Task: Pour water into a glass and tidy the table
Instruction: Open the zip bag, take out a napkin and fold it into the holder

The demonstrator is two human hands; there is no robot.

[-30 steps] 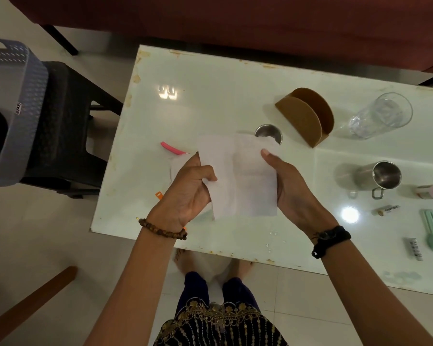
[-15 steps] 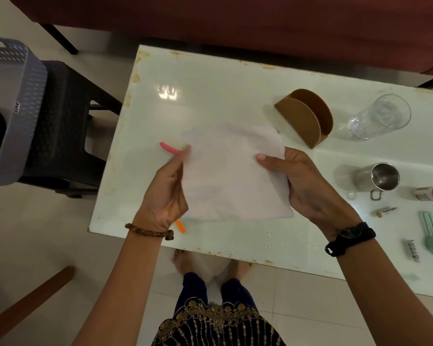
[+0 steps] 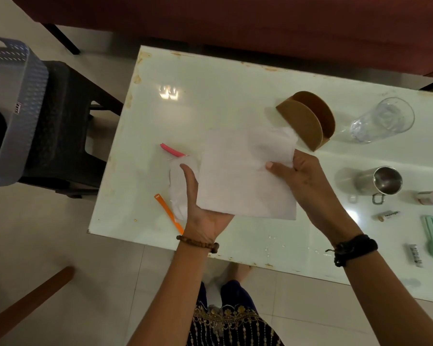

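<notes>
Napkin in white paper is spread between my two hands above the table. My left hand lies flat under its left edge, palm up and fingers straight. My right hand pinches the right edge, thumb on top. Just beyond that corner stands the brown napkin holder. Further right a clear glass lies on its side, well apart from the napkin, with a steel mug nearer me.
</notes>
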